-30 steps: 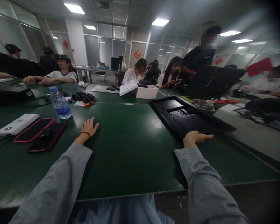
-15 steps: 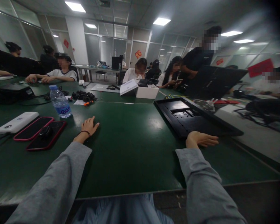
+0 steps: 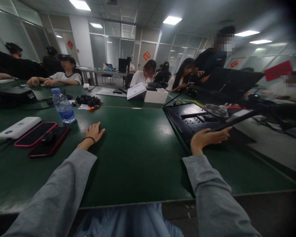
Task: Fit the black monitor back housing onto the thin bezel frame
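Observation:
My left hand [image 3: 94, 132] lies flat on the green table [image 3: 138, 158] with its fingers stretched and holds nothing. The plastic water bottle [image 3: 65, 107] with a blue cap stands beyond it, to the left. On the right, my right hand [image 3: 207, 139] has the near edge of a black monitor [image 3: 189, 120] between its thumb and fingers. The monitor shows its back, with a recessed panel. Its right side is raised and tilted off the table, while its left edge stays low.
A white power bank [image 3: 19, 127] and two red-edged phones [image 3: 49, 144] lie at the left, a small black object [image 3: 48, 139] on the nearer one. Black cables [image 3: 87, 100] and an open white box [image 3: 155, 97] sit farther back. Several people are around the tables.
My right hand has risen slightly and turned, closing on the monitor's near edge. The monitor's right side has been lifted and tilted. My left hand has stayed in place.

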Available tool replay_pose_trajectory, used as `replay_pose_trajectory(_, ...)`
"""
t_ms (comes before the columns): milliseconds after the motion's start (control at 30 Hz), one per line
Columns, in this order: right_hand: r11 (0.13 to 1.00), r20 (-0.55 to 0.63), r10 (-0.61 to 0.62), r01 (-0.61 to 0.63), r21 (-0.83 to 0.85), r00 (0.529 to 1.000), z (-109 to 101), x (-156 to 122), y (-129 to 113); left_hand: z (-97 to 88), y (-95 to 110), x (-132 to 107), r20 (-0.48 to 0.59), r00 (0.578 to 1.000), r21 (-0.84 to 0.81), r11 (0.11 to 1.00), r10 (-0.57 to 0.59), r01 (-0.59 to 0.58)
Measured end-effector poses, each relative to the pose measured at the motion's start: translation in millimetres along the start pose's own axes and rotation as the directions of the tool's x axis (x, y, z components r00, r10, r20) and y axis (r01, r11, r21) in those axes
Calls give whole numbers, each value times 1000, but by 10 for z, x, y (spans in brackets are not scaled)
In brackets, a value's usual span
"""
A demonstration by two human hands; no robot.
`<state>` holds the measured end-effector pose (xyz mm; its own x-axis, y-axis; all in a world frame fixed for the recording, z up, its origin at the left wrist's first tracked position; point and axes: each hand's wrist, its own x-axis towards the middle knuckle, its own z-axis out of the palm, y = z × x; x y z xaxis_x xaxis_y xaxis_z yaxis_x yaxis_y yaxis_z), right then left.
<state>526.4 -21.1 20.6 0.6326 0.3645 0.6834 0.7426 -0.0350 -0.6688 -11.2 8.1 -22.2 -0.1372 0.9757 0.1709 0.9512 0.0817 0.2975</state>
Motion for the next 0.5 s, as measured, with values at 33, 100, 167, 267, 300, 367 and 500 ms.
replay_pose_trajectory(33, 1000, -66, 6, -6, -6, 998, 21, -30, -49, 5, -5, 4, -1, 1000, -1, 1000, 2, -2)
replay_pose_trajectory(100, 997, -116, -72, 73, 2, 991, 64, -82, -142, 10, -12, 8, -3, 1000, -6, 1000, 3, -3)
replay_pose_trajectory(167, 979, -66, -199, 201, 30, 978, 97, -126, -228, 9, -14, 8, -7, 1000, -15, 1000, 3, -3)
replay_pose_trajectory(267, 948, 32, -312, 309, 71, 950, 115, -181, -334, 1, -15, 6, -17, 1000, -33, 999, 3, -3)
replay_pose_trajectory(300, 942, 62, -331, 325, 85, 942, 112, -195, -362, -2, -16, 6, -20, 1000, -40, 999, 0, -1)
replay_pose_trajectory(367, 936, 102, -347, 337, 106, 932, 97, -216, -407, -5, -18, 6, -22, 1000, -55, 998, -5, 4)
replay_pose_trajectory(500, 928, 87, -361, 349, 127, 928, 47, -231, -459, -13, -7, 8, -22, 1000, -93, 996, -9, 7)
